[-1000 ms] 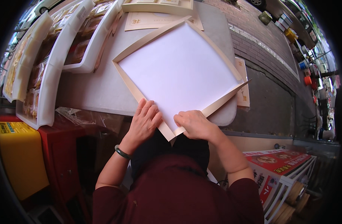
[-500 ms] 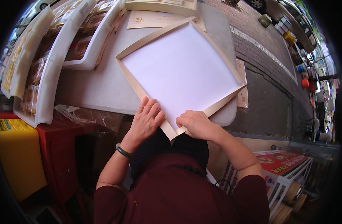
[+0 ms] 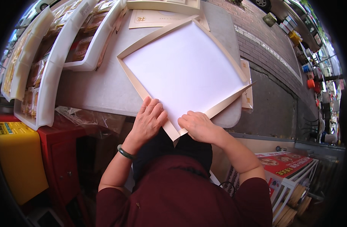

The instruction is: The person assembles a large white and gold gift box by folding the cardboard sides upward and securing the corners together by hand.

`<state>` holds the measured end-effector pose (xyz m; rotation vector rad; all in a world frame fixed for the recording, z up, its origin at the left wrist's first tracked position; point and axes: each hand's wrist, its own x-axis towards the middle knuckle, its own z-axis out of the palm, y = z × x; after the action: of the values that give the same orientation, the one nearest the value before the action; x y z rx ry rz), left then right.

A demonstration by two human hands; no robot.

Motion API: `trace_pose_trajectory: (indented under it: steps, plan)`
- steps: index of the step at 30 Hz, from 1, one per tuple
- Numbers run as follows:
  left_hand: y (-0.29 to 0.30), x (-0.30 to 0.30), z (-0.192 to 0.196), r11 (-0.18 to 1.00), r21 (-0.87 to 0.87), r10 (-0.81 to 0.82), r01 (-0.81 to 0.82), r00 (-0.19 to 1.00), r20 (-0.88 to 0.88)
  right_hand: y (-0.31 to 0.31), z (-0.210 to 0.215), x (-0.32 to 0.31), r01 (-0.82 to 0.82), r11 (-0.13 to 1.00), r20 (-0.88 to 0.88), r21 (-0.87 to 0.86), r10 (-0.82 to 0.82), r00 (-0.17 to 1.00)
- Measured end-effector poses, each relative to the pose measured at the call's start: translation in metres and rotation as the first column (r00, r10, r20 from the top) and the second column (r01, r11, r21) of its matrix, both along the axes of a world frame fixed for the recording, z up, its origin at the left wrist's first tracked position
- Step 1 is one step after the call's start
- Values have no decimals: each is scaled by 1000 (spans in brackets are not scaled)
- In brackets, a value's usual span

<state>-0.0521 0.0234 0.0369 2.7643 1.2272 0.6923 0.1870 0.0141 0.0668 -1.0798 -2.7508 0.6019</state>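
Grey table (image 3: 105, 90) on a brick pavement (image 3: 272, 49) bears a cardboard sheet (image 3: 185, 68).

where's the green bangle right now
In the head view, the green bangle sits on the wrist of the person's left hand, low and left of centre, just below the near corner of the flat white cardboard box blank.

My left hand (image 3: 150, 120) has slid a little nearer the flat box's (image 3: 185, 72) near corner, and the box has turned slightly on the worktop (image 3: 105, 87); my right hand (image 3: 196, 126) presses flatter.
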Motion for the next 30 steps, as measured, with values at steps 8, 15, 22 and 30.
trace_pose_trajectory:
  steps: [8,15,22,30]
  plan:
    - [1,0,2,1000,28,0,0,1000,7,5,7,-6,47,989,94,-142,-34,995]
    - [1,0,1,999,40,1,-2,1000,25,4,12,-9,50,986,170,-161,-23,985]
    - [3,0,0,999,52,-6,5,1000,23,-6,4,-11,19,995,87,98,-28,996]
    - [3,-1,3,999,43,-6,4,999,33,-9,4,-6,20,991,29,131,-24,999]
